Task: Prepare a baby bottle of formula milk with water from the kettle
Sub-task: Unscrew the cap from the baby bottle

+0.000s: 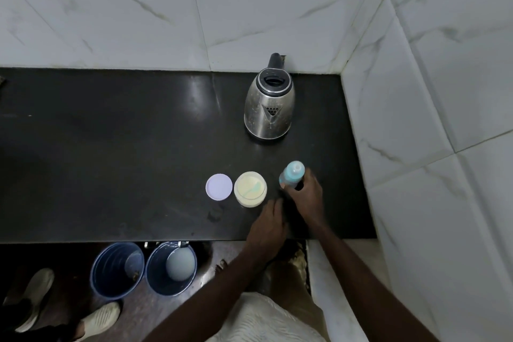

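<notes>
A baby bottle with a blue top and cap stands upright near the right end of the black counter. My right hand grips its lower body. My left hand lies low on the counter just left of it, fingers relaxed, holding nothing I can see. Left of the bottle stands an open jar of pale formula powder with a scoop inside. Its lilac lid lies flat beside it. A steel kettle with a black handle stands behind, spout toward me.
White tiled walls close the counter at the back and right. Two blue buckets stand on the floor below the counter's front edge. Another person's pale shoes show at the bottom left.
</notes>
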